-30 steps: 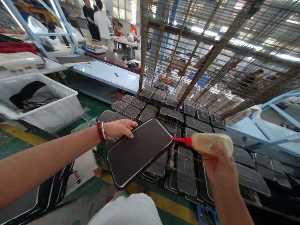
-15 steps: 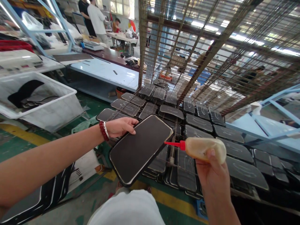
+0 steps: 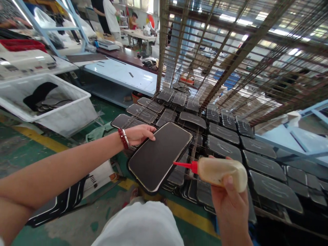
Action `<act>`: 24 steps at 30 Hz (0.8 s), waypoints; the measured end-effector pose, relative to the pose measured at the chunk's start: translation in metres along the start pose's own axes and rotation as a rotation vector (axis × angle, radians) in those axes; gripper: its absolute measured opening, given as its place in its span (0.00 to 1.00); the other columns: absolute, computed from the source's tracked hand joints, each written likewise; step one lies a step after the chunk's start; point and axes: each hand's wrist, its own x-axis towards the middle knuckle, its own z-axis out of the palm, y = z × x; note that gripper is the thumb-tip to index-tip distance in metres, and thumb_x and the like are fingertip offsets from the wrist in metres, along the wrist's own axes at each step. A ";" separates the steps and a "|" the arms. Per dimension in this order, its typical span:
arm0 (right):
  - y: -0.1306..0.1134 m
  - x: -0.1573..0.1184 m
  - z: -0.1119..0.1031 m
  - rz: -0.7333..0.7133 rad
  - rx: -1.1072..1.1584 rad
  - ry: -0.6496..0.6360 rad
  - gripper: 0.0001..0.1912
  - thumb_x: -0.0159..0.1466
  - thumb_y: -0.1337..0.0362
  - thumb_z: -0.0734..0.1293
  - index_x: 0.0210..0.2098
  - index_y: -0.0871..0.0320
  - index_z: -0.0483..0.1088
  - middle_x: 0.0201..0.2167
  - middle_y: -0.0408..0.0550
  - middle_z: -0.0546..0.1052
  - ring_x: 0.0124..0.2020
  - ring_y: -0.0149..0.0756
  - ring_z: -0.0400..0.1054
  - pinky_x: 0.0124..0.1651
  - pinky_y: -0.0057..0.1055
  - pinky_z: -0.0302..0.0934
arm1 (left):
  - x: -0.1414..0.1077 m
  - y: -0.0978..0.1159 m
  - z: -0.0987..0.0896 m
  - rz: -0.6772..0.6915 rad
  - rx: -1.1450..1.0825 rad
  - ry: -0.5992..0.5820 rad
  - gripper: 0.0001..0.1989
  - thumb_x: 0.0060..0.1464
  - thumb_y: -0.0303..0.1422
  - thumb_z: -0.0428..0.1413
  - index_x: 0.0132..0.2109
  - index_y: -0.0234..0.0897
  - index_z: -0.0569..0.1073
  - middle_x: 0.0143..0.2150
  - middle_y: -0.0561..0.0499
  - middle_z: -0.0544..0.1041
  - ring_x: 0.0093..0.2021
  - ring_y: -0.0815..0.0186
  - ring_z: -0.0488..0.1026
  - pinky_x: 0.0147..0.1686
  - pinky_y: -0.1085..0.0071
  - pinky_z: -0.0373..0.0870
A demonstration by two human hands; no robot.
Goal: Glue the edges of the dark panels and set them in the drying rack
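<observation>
My left hand [image 3: 141, 134], with a red bead bracelet and a silver bangle at the wrist, grips the upper left edge of a black rounded panel [image 3: 160, 157]. A pale line runs along the panel's rim. In my right hand [image 3: 229, 194] is a squeeze bottle [image 3: 220, 172] of yellowish liquid, lying almost level. Its thin red nozzle [image 3: 184, 165] points left, the tip at the panel's right edge; whether it touches cannot be made out. Behind both hands, rows of similar black panels [image 3: 224, 133] lie on a wire rack.
Raised wire grids [image 3: 217, 51] slant over the panels. At the left stands a white bin [image 3: 64, 112] with black pieces inside, near a light blue table [image 3: 123, 75]. More panels [image 3: 60, 205] lie lower left. Several people [image 3: 112, 20] are in the background.
The red nozzle tip has moved down and left along the panel's right edge. The panel and my left hand sit slightly further right in view, and the background has shifted right too.
</observation>
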 end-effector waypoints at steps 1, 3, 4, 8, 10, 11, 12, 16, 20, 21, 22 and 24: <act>0.000 -0.002 -0.001 0.005 -0.004 -0.011 0.26 0.60 0.58 0.71 0.57 0.54 0.65 0.49 0.58 0.75 0.52 0.51 0.70 0.51 0.48 0.66 | 0.001 0.000 -0.001 -0.002 -0.006 0.009 0.16 0.37 0.18 0.59 0.38 0.28 0.76 0.34 0.40 0.82 0.32 0.59 0.80 0.34 0.65 0.77; 0.000 -0.006 -0.002 0.018 -0.009 -0.030 0.28 0.60 0.57 0.71 0.58 0.54 0.64 0.50 0.59 0.75 0.53 0.51 0.69 0.52 0.48 0.66 | 0.004 -0.001 -0.003 -0.009 -0.023 0.028 0.15 0.36 0.18 0.59 0.37 0.28 0.76 0.33 0.40 0.81 0.31 0.58 0.80 0.33 0.65 0.78; 0.000 -0.007 -0.002 0.022 -0.011 -0.038 0.28 0.60 0.57 0.71 0.58 0.54 0.64 0.49 0.59 0.75 0.52 0.51 0.69 0.51 0.48 0.66 | 0.005 -0.001 -0.004 -0.013 -0.034 0.037 0.15 0.36 0.17 0.59 0.36 0.28 0.75 0.32 0.40 0.81 0.31 0.58 0.80 0.33 0.64 0.78; -0.002 -0.013 0.000 0.046 -0.017 -0.066 0.30 0.58 0.57 0.72 0.58 0.52 0.63 0.49 0.60 0.75 0.50 0.53 0.70 0.46 0.47 0.69 | 0.010 -0.002 -0.009 -0.009 -0.084 0.087 0.12 0.35 0.17 0.58 0.32 0.29 0.74 0.30 0.41 0.81 0.30 0.58 0.79 0.31 0.64 0.78; -0.003 -0.015 0.003 0.054 -0.016 -0.062 0.31 0.57 0.56 0.73 0.58 0.52 0.63 0.49 0.59 0.75 0.51 0.53 0.70 0.45 0.44 0.69 | 0.011 -0.002 -0.011 0.008 -0.105 0.109 0.11 0.36 0.16 0.58 0.32 0.29 0.74 0.29 0.42 0.81 0.29 0.58 0.79 0.32 0.64 0.78; -0.004 -0.016 0.004 0.057 -0.013 -0.057 0.31 0.57 0.56 0.73 0.58 0.52 0.63 0.49 0.59 0.75 0.51 0.52 0.70 0.45 0.43 0.69 | 0.012 -0.002 -0.012 0.019 -0.116 0.118 0.12 0.36 0.16 0.58 0.32 0.29 0.74 0.29 0.42 0.81 0.29 0.58 0.79 0.32 0.64 0.78; -0.004 -0.017 0.005 0.060 -0.012 -0.050 0.32 0.56 0.56 0.74 0.58 0.52 0.63 0.49 0.59 0.76 0.51 0.52 0.70 0.44 0.41 0.69 | 0.013 -0.002 -0.013 0.032 -0.127 0.127 0.12 0.36 0.16 0.58 0.33 0.29 0.74 0.29 0.42 0.81 0.29 0.58 0.80 0.32 0.65 0.78; -0.004 -0.018 0.005 0.084 -0.010 -0.027 0.32 0.57 0.56 0.73 0.58 0.52 0.63 0.50 0.59 0.75 0.53 0.52 0.69 0.44 0.39 0.70 | 0.016 -0.001 -0.016 0.056 -0.185 0.163 0.11 0.37 0.16 0.56 0.32 0.29 0.74 0.28 0.43 0.81 0.28 0.60 0.79 0.31 0.67 0.78; 0.005 -0.015 0.002 0.062 0.015 0.021 0.29 0.59 0.57 0.71 0.58 0.51 0.63 0.52 0.56 0.74 0.55 0.50 0.68 0.47 0.40 0.69 | 0.019 -0.001 -0.019 0.057 -0.250 0.236 0.11 0.38 0.16 0.55 0.32 0.28 0.74 0.28 0.42 0.81 0.27 0.59 0.80 0.31 0.65 0.79; 0.009 -0.015 0.002 0.065 0.029 0.038 0.29 0.60 0.57 0.71 0.58 0.51 0.64 0.53 0.55 0.74 0.56 0.49 0.68 0.49 0.40 0.69 | 0.020 -0.002 -0.020 0.057 -0.271 0.254 0.11 0.38 0.16 0.55 0.32 0.28 0.75 0.28 0.42 0.81 0.27 0.58 0.80 0.31 0.65 0.79; 0.014 -0.016 0.002 0.072 0.047 0.057 0.28 0.60 0.57 0.71 0.58 0.51 0.64 0.52 0.53 0.75 0.56 0.48 0.68 0.51 0.40 0.68 | 0.021 -0.002 -0.021 0.055 -0.291 0.270 0.12 0.38 0.16 0.54 0.32 0.28 0.75 0.27 0.42 0.81 0.27 0.57 0.80 0.31 0.64 0.79; 0.024 -0.020 0.007 0.100 0.087 0.097 0.28 0.60 0.57 0.72 0.58 0.50 0.64 0.52 0.51 0.75 0.56 0.45 0.68 0.52 0.37 0.68 | 0.023 -0.005 -0.022 0.058 -0.324 0.312 0.12 0.37 0.17 0.54 0.33 0.28 0.74 0.26 0.42 0.80 0.27 0.56 0.80 0.30 0.63 0.80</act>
